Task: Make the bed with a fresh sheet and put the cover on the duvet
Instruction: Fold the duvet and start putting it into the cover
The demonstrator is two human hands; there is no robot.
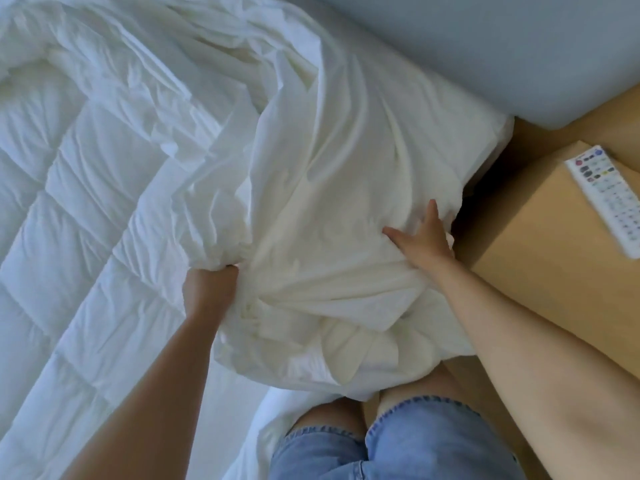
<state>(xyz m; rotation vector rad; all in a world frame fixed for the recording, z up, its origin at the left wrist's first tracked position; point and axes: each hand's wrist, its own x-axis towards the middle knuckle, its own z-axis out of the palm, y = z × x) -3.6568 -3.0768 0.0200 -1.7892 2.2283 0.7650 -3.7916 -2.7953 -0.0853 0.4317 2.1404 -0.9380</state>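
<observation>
A person in denim shorts (398, 448) stands at the side edge of a bed, working a white duvet cover (329, 168) that lies heaped over the bed's head-end corner, next to the bedside table (540, 271). The left hand (209, 289) is closed in a tight fist around a bunched fold of the cover, near the bed's side edge, with the fabric gathering into creases that run out from the grip. The right hand (424, 239) lies flat on the cover close to the corner of the bed, thumb and a finger splayed and straight, pressing on the cloth rather than grasping it; its other fingers are hard to make out against the fabric's edge. The lower part of the cover spills over the side edge of the bed and hangs in front of the person's knees. The quilted white duvet (69, 209) is spread across the middle and far side of the bed, its stitched squares showing, with the cover's rumpled far end lying on top of it. A grey-blue padded headboard (485, 46) runs along the head edge. A white remote control (609, 206) rests on the wooden bedside table.
</observation>
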